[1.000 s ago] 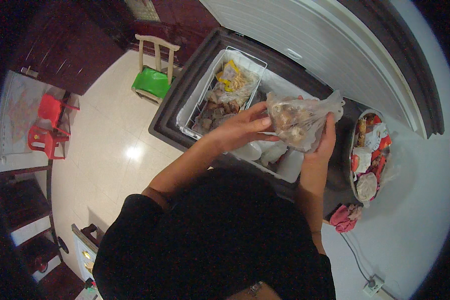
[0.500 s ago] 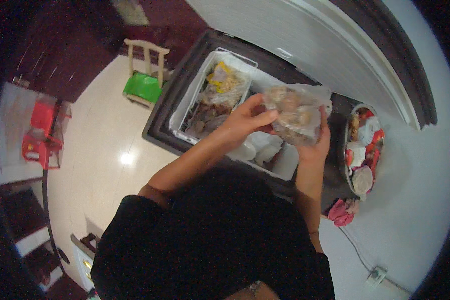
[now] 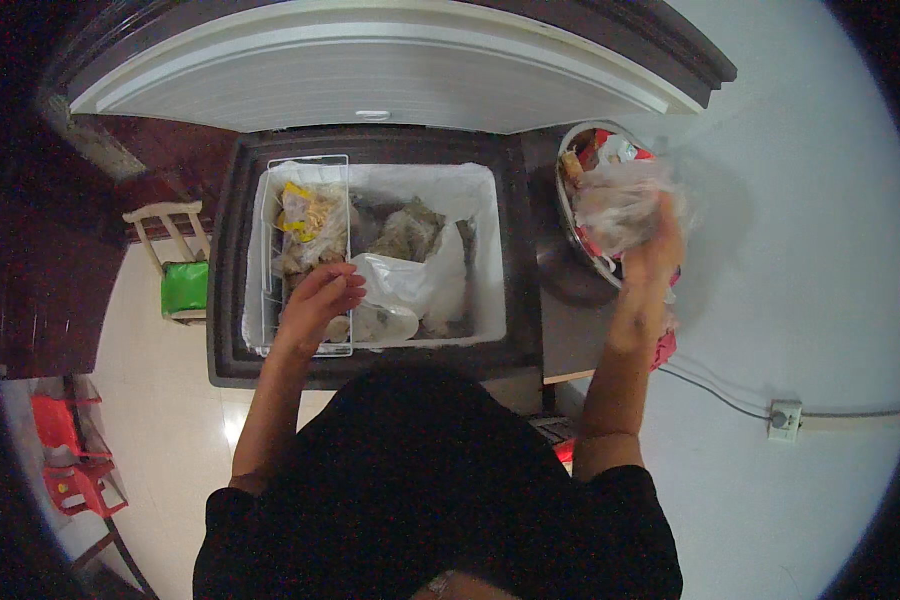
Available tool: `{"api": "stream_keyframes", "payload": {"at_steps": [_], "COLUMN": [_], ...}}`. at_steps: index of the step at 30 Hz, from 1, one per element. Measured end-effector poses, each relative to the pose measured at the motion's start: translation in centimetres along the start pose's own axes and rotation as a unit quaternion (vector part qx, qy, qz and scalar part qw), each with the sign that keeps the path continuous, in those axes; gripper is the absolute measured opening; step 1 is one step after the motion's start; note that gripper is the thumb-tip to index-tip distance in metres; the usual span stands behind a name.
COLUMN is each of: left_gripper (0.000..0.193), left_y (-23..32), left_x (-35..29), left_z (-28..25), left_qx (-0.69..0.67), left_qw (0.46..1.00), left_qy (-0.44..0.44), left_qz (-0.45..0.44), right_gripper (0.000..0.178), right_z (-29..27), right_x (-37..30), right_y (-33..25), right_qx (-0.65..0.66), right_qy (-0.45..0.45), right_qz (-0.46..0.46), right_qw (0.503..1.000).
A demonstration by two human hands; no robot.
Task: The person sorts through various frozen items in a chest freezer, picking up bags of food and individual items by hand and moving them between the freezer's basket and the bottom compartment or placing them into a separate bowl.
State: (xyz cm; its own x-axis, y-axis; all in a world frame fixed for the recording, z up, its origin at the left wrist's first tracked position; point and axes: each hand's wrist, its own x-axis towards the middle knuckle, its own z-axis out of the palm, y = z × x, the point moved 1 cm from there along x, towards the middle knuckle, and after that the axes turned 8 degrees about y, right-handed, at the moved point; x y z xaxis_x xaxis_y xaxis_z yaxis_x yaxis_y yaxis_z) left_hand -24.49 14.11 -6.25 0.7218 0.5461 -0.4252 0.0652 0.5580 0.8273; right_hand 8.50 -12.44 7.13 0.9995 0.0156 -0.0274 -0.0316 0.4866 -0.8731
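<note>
Gripping a clear plastic bag (image 3: 625,205) over the metal bowl (image 3: 570,215), the right hand (image 3: 655,255) closes its fingers on it; the left hand (image 3: 320,295), fingers loosely curled (holding nothing), hovers above the open chest freezer (image 3: 370,345). Pale tiled floor (image 3: 160,420), green stool (image 3: 183,285).

1. A single view is on hand, from a head-worn fisheye camera set high above the person's own shoulders and looking steeply down.
2. It faces forward and down onto an open chest freezer (image 3: 370,250), whose raised lid (image 3: 390,70) fills the upper edge.
3. The dark-clothed torso fills the lower middle, and both forearms run up from it.
4. The freezer sits near, at arm's reach; the floor (image 3: 170,420) at left and the wall (image 3: 800,250) at right lie further off.
5. Straight edges bow toward the round black rim.
</note>
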Motion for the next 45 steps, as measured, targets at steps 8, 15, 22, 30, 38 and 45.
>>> {"api": "stream_keyframes", "payload": {"at_steps": [8,15,22,30,38,45], "left_gripper": [0.026,0.024,0.030,0.025,0.019,0.022], "left_y": [-0.8,-0.3,-0.6,-2.6,-8.7,-15.0], "left_x": [0.0,-0.1,1.0,4.4,12.7,22.3], "left_z": [-1.9,-1.4,-4.1,-10.3,-14.5,-13.6], "left_qx": [-0.012,-0.023,-0.040,-0.121,-0.081,-0.207], "left_qw": [1.000,0.998,0.996,0.975,0.969,0.957], "left_qy": [0.026,0.054,0.081,0.185,0.231,0.201], "left_qz": [0.006,-0.009,-0.003,0.021,-0.025,0.019], "right_gripper": [0.026,0.020,0.036,0.040,0.039,0.029], "right_z": [-7.0,-8.8,-12.5,-9.5,-8.7,-5.2], "right_x": [10.1,10.1,16.5,10.5,6.2,0.8], "right_y": [-1.7,1.3,0.7,-2.0,-0.6,-1.1], "right_qx": [-0.397,-0.353,-0.383,-0.640,-0.673,-0.566], "right_qy": [0.009,0.044,-0.067,-0.066,-0.069,-0.029], "right_qz": [-0.171,-0.132,-0.365,-0.282,-0.296,-0.393], "right_qw": [0.902,0.925,0.846,0.711,0.675,0.724]}}
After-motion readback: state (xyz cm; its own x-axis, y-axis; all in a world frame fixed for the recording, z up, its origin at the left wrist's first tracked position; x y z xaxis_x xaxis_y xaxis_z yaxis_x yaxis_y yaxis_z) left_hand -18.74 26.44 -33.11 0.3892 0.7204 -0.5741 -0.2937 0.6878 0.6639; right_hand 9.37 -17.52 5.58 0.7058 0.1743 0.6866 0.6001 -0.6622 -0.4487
